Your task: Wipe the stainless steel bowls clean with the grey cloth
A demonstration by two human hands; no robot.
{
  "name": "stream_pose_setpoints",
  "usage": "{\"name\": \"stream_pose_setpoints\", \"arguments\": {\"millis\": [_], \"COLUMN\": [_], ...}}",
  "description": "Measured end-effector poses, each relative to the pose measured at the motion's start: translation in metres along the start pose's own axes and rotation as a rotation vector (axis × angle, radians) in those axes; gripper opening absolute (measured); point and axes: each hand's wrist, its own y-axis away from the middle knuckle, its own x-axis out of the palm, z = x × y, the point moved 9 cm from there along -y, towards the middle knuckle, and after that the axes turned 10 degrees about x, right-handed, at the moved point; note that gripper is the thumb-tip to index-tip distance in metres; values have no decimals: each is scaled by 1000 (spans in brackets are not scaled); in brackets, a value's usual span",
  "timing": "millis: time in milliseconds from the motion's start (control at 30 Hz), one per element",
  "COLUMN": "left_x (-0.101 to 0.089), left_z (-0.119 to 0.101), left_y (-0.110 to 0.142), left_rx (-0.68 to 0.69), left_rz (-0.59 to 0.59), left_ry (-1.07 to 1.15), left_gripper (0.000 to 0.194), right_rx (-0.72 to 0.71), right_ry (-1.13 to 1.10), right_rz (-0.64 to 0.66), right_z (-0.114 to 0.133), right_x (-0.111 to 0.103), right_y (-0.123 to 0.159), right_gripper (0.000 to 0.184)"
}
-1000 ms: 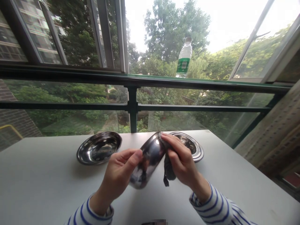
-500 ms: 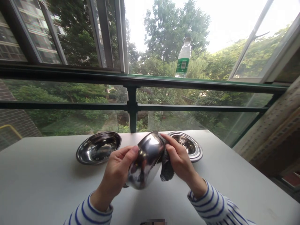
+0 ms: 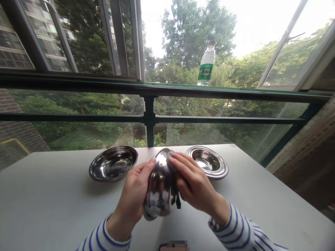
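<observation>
A shiny steel bowl [image 3: 158, 186] is tipped up above the table, its rounded outside toward me. My left hand [image 3: 133, 191] grips its left rim, thumb on the outer wall. Against the right side of the bowl, my right hand [image 3: 196, 181] presses a dark grey cloth [image 3: 176, 195], mostly hidden under the fingers. Behind and to the left, an oval steel bowl [image 3: 113, 165] stands on the table. A wide-rimmed steel bowl [image 3: 209, 164] sits behind my right hand.
The white table [image 3: 62, 209] reaches to a dark green railing [image 3: 104, 83] with glass behind it. On the rail stands a clear plastic bottle [image 3: 206, 66] with a green label. A curtain [image 3: 309, 146] hangs at the right. A blurred object lies at the bottom edge.
The held bowl has turned, so it looks narrower and its rim shows below. My right hand has shifted left over it with the cloth, fingers now flatter along the wall.
</observation>
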Motion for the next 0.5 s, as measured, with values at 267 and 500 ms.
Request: {"name": "stream_pose_setpoints", "arguments": {"millis": [267,500], "left_x": [4,2], "left_z": [-1,0], "left_y": [0,1], "left_rx": [22,-14], "left_rz": [44,-16], "left_ry": [33,12], "left_gripper": [15,17], "right_rx": [-173,6], "right_ry": [36,-12], "right_rz": [51,39], "right_z": [26,4], "right_x": [0,1], "right_y": [7,0], "right_gripper": [46,45]}}
